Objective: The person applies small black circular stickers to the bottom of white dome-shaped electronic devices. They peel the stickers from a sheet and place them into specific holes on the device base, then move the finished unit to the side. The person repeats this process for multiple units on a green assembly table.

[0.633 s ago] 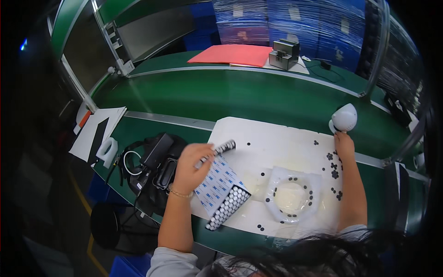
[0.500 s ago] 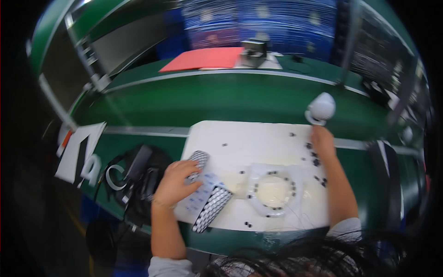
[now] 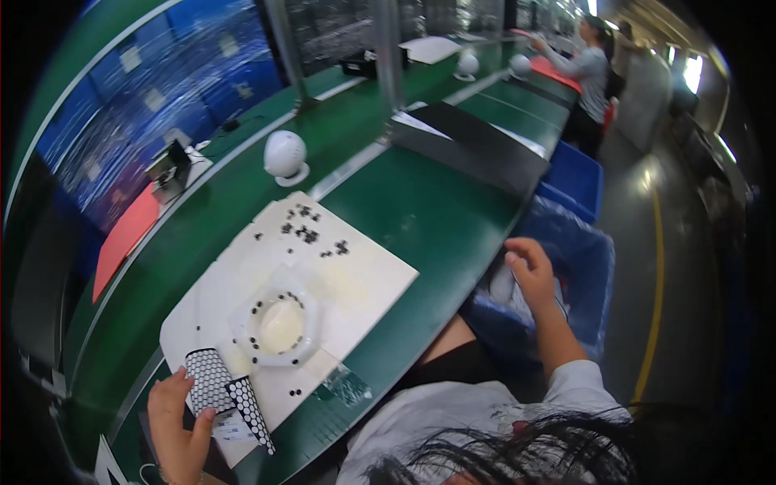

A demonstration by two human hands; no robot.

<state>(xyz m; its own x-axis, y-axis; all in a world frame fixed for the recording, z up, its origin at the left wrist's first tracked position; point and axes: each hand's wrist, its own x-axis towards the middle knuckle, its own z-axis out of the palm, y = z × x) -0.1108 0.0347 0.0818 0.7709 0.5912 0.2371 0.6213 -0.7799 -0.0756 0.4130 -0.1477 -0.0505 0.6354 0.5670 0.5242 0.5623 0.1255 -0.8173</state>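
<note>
My left hand [image 3: 178, 424] grips the near-left edge of a curled black sheet covered in white dots [image 3: 210, 384], with the thumb at its lower corner. Against it lies a narrower dotted strip [image 3: 250, 414], and a pale sheet with blue marks [image 3: 234, 427] shows beneath. My right hand [image 3: 535, 279] is off the table, over a blue-lined bin [image 3: 594, 267]; its fingers are loosely bent and apart, and nothing shows in them. A translucent white ring-shaped piece [image 3: 305, 323], with small black pieces around its opening, rests on the white board [image 3: 368, 271].
Small black pieces [image 3: 307, 234] cluster on the board's far side. Beyond it stands a white rounded device [image 3: 284, 155]. A dark panel [image 3: 469, 149] lies farther along the green table [image 3: 412, 210]. A blue crate [image 3: 578, 182] and another person [image 3: 594, 73] are at right.
The view has swung right. My right hand has gone from the board's far right edge, by the white device, to above the bin. My left hand stays at the dotted sheet.
</note>
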